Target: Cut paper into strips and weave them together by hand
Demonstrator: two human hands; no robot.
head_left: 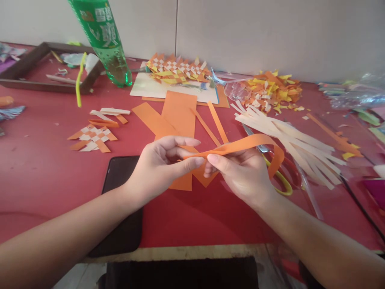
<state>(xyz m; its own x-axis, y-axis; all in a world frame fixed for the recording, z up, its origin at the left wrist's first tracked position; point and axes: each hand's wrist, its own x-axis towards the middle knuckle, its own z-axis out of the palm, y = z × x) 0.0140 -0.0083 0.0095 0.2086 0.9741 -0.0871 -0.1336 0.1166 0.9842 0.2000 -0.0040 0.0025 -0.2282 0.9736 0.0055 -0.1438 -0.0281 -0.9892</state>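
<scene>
Between my hands, above the red table, is an orange paper strip (252, 141). My left hand (164, 162) pinches one end, its thumb laid along the strip and the fingers behind. My right hand (245, 168) grips the strip just beside it with thumb and fingers. From there the strip's loose part arches to the right and curls down. Orange paper sheets (179, 114) lie crossed beneath my hands, and two narrow orange strips (218, 122) rest beside them. To the left sits a small woven orange-and-white paper piece (92, 138), with a few short strips above it.
Scissors (282, 182) and pale paper strips (288, 136) lie right of my hands. A black phone (120, 208) is under my left forearm. Behind stand a green bottle (104, 44), a brown tray (45, 84), stacked woven pieces (177, 68) and a scrap pile (270, 90).
</scene>
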